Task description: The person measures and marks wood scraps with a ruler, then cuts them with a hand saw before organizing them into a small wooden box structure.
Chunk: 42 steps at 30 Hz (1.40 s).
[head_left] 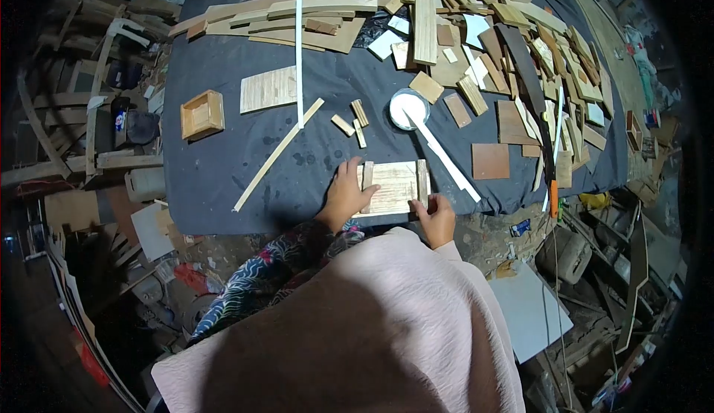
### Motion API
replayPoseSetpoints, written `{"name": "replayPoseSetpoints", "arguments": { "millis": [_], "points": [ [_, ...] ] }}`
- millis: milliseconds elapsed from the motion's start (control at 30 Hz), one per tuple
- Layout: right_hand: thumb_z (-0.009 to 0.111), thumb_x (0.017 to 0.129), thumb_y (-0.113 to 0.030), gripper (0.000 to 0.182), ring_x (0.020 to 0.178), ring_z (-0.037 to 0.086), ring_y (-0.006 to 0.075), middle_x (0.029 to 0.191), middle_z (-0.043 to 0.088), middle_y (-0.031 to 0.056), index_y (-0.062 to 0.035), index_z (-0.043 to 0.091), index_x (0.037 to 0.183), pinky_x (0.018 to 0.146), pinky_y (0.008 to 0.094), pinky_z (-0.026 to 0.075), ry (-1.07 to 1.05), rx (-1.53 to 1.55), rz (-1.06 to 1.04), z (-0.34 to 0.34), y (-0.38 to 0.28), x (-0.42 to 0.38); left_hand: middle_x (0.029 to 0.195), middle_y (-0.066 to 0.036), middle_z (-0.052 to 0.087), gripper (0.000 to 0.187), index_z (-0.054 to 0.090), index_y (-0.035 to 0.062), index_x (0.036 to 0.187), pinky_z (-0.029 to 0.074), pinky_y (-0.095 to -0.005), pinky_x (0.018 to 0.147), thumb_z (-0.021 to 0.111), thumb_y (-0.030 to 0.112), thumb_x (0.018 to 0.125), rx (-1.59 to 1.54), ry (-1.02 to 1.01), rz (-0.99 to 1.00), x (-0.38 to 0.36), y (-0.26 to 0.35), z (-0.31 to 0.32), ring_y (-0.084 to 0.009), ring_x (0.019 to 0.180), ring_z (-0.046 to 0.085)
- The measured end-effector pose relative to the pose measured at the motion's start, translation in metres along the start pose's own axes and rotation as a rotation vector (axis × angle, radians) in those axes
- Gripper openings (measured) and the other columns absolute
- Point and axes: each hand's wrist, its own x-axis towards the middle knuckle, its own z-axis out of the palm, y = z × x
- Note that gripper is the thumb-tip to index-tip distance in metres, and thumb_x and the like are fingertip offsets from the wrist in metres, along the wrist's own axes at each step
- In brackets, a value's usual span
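A light wooden panel (394,188) lies at the table's front edge, with a narrow wooden strip (422,179) along its right side and another strip (367,176) along its left. My left hand (348,192) grips the left side, fingers over the strip and thumb on the panel. At the lower right corner, my right hand (436,218) pinches the panel's edge near the right strip. Beyond the panel lie several small wood blocks (343,124). A round container of white paste (409,109) has a long white stick (452,164) resting in it.
On the dark cloth-covered table (216,190) are a small wooden box (202,115), a slatted panel (268,89), a long thin strip (279,154) and a brown square (490,161). Wood scraps (513,63) are piled at the back right. Boards and debris surround the table.
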Motion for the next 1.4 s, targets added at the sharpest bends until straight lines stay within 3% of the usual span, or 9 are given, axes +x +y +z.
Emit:
{"name": "replayPoseSetpoints", "arguments": {
  "millis": [300,367,533,733,833,900,1000,1200,1400],
  "points": [
    [0.067,0.065,-0.019,0.025,0.06,0.053,0.0273,0.066,0.054,0.0141,0.0008,0.054,0.073,0.055,0.0344,0.042,0.09,-0.005,-0.051,0.0,-0.008,0.0,0.1,-0.02,0.045,0.052,0.038,0.0051,0.108,0.042,-0.0385,0.075,0.064,0.013,0.064,-0.125,0.038,-0.047,0.0,-0.023,-0.001,-0.0366,0.09,0.048],
    [0.067,0.065,-0.019,0.025,0.06,0.052,0.027,0.066,0.053,0.0138,0.0007,0.055,0.074,0.055,0.0341,0.042,0.046,0.011,0.011,0.003,-0.001,0.0,0.095,-0.017,0.049,0.047,0.04,0.0033,0.107,0.045,-0.0319,0.064,0.062,0.009,0.065,-0.164,0.039,-0.08,-0.003,-0.024,-0.004,-0.0254,0.069,0.057],
    [0.067,0.066,-0.018,0.026,0.061,0.052,0.0271,0.067,0.053,0.0135,0.0009,0.057,0.08,0.056,0.0338,0.042,-0.076,0.251,0.171,0.006,0.016,-0.001,0.09,-0.015,0.052,0.043,0.044,0.0019,0.105,0.045,-0.0308,0.059,0.061,0.009,0.067,-0.357,0.054,-0.073,-0.011,-0.031,0.005,-0.0217,0.058,0.055],
    [0.063,0.069,-0.014,0.019,0.061,0.05,0.0273,0.067,0.051,0.0139,0.0024,0.058,0.076,0.059,0.034,0.042,0.176,-0.074,-0.206,0.005,-0.004,0.0,0.083,-0.013,0.054,0.032,0.051,0.0021,0.097,0.045,-0.0325,0.055,0.061,0.012,0.068,-0.087,0.215,0.098,-0.015,-0.033,0.005,-0.0227,0.056,0.054],
    [0.062,0.07,-0.015,0.018,0.062,0.051,0.0264,0.069,0.052,0.0139,0.002,0.059,0.076,0.059,0.0335,0.042,0.07,-0.048,-0.118,0.012,0.008,0.002,0.077,-0.012,0.055,0.031,0.052,0.002,0.095,0.045,-0.032,0.054,0.062,0.013,0.068,-0.143,0.16,0.017,-0.015,-0.025,-0.003,-0.0227,0.056,0.055],
    [0.062,0.072,-0.017,0.02,0.063,0.052,0.025,0.071,0.054,0.0137,0.0017,0.059,0.08,0.059,0.0327,0.042,0.024,0.266,0.167,0.014,0.01,0.0,0.074,-0.012,0.055,0.031,0.053,0.0019,0.095,0.045,-0.0312,0.054,0.063,0.013,0.068,-0.173,0.115,-0.039,-0.014,-0.028,-0.003,-0.0223,0.056,0.055],
    [0.062,0.072,-0.018,0.022,0.064,0.053,0.0235,0.073,0.055,0.0133,0.0018,0.058,0.081,0.059,0.032,0.042,0.055,0.173,0.113,0.01,0.01,0.0,0.074,-0.013,0.056,0.031,0.052,0.0008,0.095,0.045,-0.029,0.052,0.063,0.012,0.068,-0.515,0.129,-0.129,-0.014,-0.037,0.007,-0.0211,0.056,0.056],
    [0.06,0.073,-0.019,0.023,0.064,0.05,0.0271,0.071,0.053,0.0142,0.0019,0.057,0.082,0.061,0.0342,0.041,0.091,-0.064,-0.136,0.007,-0.001,0.001,0.075,-0.013,0.056,0.038,0.048,-0.0009,0.1,0.045,-0.0288,0.053,0.062,0.013,0.068,-0.219,0.178,-0.041,-0.014,-0.04,0.009,-0.0223,0.059,0.058],
    [0.062,0.071,-0.015,0.021,0.064,0.049,0.0265,0.069,0.052,0.0146,0.0024,0.056,0.081,0.058,0.0338,0.039,0.176,-0.087,-0.102,0.009,0.008,0.007,0.077,-0.015,0.057,0.056,0.039,0.0011,0.111,0.045,-0.0325,0.058,0.064,0.017,0.064,-0.052,0.203,0.029,-0.016,-0.046,0.015,-0.0248,0.063,0.058]
  ]
}}
